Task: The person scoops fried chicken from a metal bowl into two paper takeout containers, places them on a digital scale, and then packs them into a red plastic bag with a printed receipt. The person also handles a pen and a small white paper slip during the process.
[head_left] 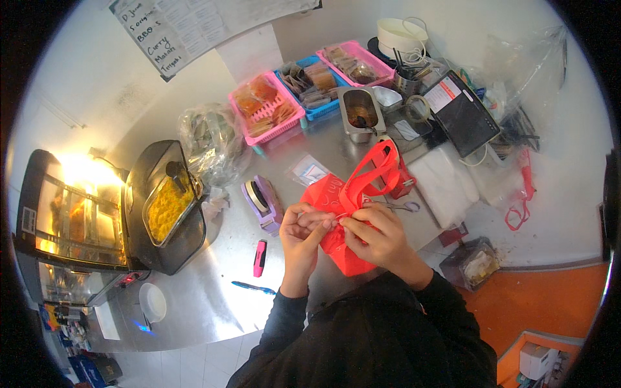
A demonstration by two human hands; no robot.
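A red carry bag [346, 260] with pale lettering is in front of me over the steel counter, and its long strap handles [370, 178] flop up and to the right. My left hand [305, 236] is closed at the bag's gathered top, thumb and fingers pinching it. From the other side, my right hand [381, 238] pinches the same spot, its fingertips close to the left ones. What exactly lies between the fingertips is too small to make out. Left of the bag stands a purple tape dispenser [264, 205]. A pink highlighter [260, 258] and a blue pen [253, 287] lie nearer me.
Pink [266, 126] and blue baskets [323, 111] of sachets line the back, beside a steel container [361, 115]. A tablet [462, 113] and white plastic bags [443, 184] are at right. Leftward stand a tray of yellow food [169, 210] and a lit warming cabinet [81, 226].
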